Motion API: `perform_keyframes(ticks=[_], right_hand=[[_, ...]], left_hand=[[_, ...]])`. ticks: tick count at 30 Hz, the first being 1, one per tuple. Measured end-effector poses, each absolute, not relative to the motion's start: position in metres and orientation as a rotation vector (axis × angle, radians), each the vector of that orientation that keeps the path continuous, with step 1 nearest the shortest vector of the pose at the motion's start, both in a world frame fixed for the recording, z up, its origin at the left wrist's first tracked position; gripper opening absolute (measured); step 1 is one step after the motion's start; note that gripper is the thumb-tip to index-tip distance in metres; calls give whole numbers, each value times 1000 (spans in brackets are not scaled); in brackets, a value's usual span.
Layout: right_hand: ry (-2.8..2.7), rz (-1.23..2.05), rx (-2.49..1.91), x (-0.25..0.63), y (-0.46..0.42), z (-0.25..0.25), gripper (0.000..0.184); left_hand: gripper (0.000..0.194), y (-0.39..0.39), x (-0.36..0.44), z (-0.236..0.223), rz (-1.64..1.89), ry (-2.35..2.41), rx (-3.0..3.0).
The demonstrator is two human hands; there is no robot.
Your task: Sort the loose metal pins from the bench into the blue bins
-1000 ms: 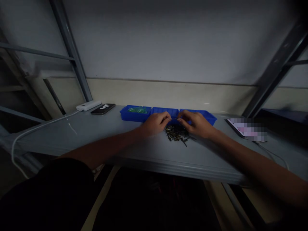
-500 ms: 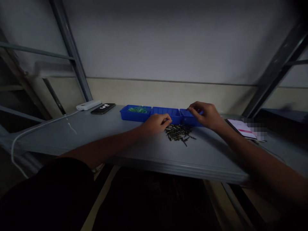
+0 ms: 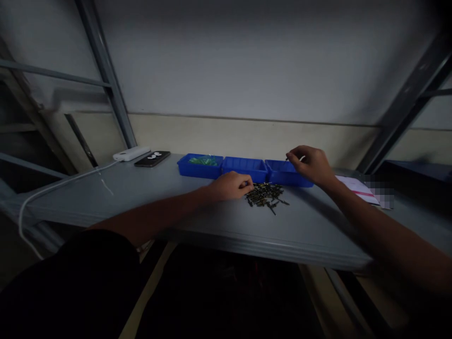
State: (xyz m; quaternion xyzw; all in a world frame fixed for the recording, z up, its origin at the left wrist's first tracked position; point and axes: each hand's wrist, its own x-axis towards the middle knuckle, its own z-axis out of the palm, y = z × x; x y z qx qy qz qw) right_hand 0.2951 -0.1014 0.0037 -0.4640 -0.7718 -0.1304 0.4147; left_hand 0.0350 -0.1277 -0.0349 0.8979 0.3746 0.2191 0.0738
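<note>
My right hand (image 3: 312,165) hangs over the right blue bin (image 3: 287,180), thumb and forefinger pinched around a small dark pin-like piece whose end barely shows. At the left edge of a pile of thin dark and brass-coloured metal pins (image 3: 264,195), my left hand (image 3: 231,185) rests with its fingers curled closed. What those fingers hold, if anything, is hidden. The pile lies on the grey tabletop (image 3: 212,214), in front of the middle blue bin (image 3: 244,176).
The left blue bin (image 3: 197,171) contains green translucent plastic pieces (image 3: 204,161). A dark phone (image 3: 152,160) with white earbuds on it and a white power bank (image 3: 131,153) with a cable sit at left. Another phone (image 3: 356,188) lies at right, partly behind my right forearm.
My right hand has parted from the left and moved rightward, over the right bin. My left hand stays beside the pile, having shifted only slightly downward.
</note>
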Motion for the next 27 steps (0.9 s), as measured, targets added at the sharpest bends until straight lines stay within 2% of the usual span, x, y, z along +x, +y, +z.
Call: perform_keyframes(ticks=[14, 27], right_hand=[[-1973, -310, -1207, 293, -102, 2, 28], [-1970, -306, -1176, 293, -103, 3, 26]], left_hand=[[20, -125, 33, -34, 511, 1117, 2733], [20, -127, 32, -34, 548, 1047, 2712]])
